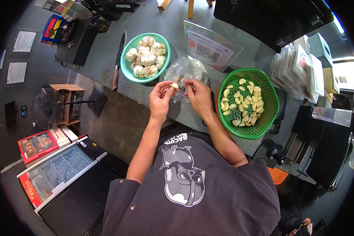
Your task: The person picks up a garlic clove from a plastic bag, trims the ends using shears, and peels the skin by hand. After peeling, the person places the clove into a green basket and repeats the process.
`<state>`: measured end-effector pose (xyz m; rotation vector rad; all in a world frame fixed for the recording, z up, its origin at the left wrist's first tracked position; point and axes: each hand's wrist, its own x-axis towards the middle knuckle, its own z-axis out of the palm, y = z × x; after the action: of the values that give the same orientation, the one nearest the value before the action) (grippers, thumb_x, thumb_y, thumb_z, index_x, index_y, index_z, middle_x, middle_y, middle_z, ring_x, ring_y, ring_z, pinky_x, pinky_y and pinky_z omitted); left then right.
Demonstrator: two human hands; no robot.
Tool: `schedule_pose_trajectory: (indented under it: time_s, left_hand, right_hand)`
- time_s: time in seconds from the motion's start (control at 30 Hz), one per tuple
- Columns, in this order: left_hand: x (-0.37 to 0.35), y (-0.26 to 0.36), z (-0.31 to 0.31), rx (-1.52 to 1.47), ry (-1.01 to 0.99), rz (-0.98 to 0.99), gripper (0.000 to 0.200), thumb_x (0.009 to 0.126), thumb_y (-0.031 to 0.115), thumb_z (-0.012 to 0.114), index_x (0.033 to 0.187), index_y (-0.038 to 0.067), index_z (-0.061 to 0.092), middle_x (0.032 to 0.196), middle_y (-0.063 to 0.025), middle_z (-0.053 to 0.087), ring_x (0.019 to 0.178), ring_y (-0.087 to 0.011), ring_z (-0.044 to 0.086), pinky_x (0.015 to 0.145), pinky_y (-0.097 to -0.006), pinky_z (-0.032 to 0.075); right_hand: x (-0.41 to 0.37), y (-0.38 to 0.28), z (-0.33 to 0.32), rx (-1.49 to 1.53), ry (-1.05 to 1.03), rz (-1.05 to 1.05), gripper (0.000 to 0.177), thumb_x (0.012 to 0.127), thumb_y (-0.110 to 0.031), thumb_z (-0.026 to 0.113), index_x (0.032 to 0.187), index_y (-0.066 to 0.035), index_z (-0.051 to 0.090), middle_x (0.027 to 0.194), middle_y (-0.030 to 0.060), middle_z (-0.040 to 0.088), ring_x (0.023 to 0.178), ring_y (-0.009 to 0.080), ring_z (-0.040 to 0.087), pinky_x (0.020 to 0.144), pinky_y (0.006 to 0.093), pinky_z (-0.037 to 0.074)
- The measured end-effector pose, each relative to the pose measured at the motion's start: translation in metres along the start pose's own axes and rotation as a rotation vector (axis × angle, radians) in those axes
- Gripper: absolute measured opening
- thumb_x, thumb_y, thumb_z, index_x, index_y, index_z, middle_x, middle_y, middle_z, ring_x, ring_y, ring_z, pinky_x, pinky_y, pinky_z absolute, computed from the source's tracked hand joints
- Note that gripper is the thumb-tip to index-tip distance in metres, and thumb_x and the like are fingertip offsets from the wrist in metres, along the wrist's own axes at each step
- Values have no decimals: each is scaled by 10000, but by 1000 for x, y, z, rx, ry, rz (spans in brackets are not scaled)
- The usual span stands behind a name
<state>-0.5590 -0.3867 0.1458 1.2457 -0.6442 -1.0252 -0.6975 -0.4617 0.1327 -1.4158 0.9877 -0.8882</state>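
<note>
My left hand point(160, 99) pinches a garlic clove point(174, 85) between thumb and fingertips. Close beside it, my right hand point(198, 96) has its fingers curled together; whatever is in them, if anything, is too small to name. Both hands are over the near side of a clear plastic bag point(192, 67) with bits of peel inside. To the left, a mint-green basket point(126, 71) holds several whole garlic bulbs point(148, 59). On the right, a green basket point(270, 103) contains many peeled cloves point(246, 103).
A knife point(118, 61) lies left of the bulbs, handle toward me. Behind the bag stands a clear sign holder point(210, 49). Stacked plastic containers point(297, 70) stand at the right, with a tamper point(275, 155) nearer me. A fan point(48, 110) is at the left.
</note>
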Motion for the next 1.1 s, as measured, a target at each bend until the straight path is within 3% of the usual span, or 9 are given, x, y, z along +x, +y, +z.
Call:
schedule_pose_trajectory:
  time_s: [0.3,0.63,0.8,1.1]
  left_hand:
    - [-1,3,3,15,8,2,200,973,42,628,1166,-11,617,1090,-126,718,933,-167,696,832,-280,543]
    - [-1,-2,2,113,-21,29,208,976,44,634,1169,-30,658,1028,-72,711,914,-120,672,839,-265,553]
    - [-1,-4,5,123,34,-9,209,968,24,637,1164,-47,652,1050,-85,706,940,-122,671,847,-252,553]
    - [-3,-11,3,223,-27,66,196,919,5,689,1106,-51,678,1058,-93,701,928,-131,684,825,-256,556]
  right_hand:
    - [2,-1,-2,-176,-6,-182,169,898,2,603,1047,-5,683,927,162,674,834,311,688,703,367,524]
    - [-1,-21,-1,-17,-65,-137,150,884,-66,680,1012,6,708,932,135,715,739,231,713,619,317,557]
    - [-3,-16,1,67,-71,-60,151,886,-72,686,1008,12,716,915,130,733,736,186,733,618,286,568]
    - [-3,-14,-3,84,-88,69,163,882,-94,693,1000,14,723,878,130,739,737,176,737,604,288,562]
